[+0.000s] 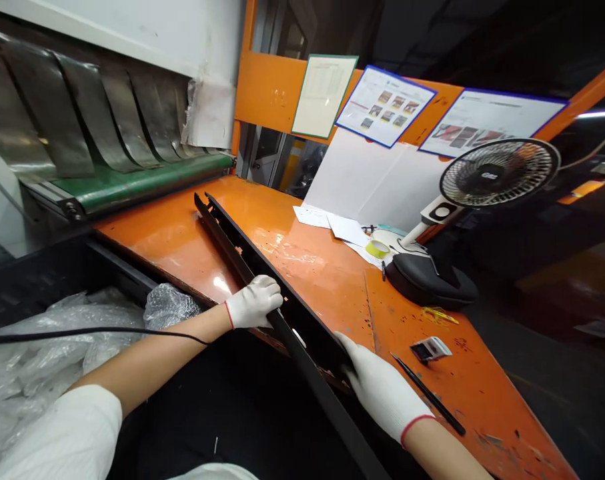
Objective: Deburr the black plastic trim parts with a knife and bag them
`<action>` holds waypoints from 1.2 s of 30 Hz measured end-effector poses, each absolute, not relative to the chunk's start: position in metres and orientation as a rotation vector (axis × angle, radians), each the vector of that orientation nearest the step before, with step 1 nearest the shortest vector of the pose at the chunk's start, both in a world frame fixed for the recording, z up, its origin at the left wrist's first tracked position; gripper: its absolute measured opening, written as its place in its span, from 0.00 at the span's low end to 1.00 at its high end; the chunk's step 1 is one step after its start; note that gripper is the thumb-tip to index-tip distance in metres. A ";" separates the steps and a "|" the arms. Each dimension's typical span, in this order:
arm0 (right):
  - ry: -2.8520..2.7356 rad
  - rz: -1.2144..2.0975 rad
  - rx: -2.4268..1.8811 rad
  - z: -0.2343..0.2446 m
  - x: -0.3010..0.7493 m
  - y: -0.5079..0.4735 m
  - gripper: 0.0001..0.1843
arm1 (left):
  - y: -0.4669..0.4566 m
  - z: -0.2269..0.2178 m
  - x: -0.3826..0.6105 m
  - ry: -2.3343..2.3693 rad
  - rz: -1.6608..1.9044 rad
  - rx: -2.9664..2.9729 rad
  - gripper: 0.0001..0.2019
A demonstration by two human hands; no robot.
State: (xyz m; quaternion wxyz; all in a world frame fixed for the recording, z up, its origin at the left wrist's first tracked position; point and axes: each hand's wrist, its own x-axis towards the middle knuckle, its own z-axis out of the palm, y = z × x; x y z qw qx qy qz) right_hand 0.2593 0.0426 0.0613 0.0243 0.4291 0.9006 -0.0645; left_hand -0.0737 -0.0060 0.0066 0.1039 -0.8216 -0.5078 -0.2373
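A long black plastic strip [242, 250] lies slanted across the orange worktable [327, 267], one end near the conveyor and the other past the table's near edge. My left hand [255, 303], in a white glove, is curled around the strip's near edge at mid-length. My right hand [379, 390], also gloved, grips the strip lower down, with its fingers wrapped over the far side.
A green conveyor belt [132, 183] with hanging flaps runs at the back left. A desk fan [497, 173] on a black base, a tape roll [377, 249], papers, a black pen [427, 393] and a small white object [431, 349] lie to the right. Bubble wrap [57, 333] fills a bin at left.
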 end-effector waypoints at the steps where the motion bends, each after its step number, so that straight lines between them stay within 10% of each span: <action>1: 2.790 -0.221 1.300 0.062 0.256 0.042 0.17 | -0.003 0.006 -0.073 -1.465 -0.737 -2.418 0.14; 7: 2.775 -0.354 1.211 0.066 0.251 0.046 0.22 | 0.014 0.009 -0.075 -1.348 -0.736 -2.492 0.47; 36: 2.759 -0.651 1.094 0.075 0.212 0.075 0.43 | 0.017 0.022 -0.063 -1.320 -0.472 -2.485 0.44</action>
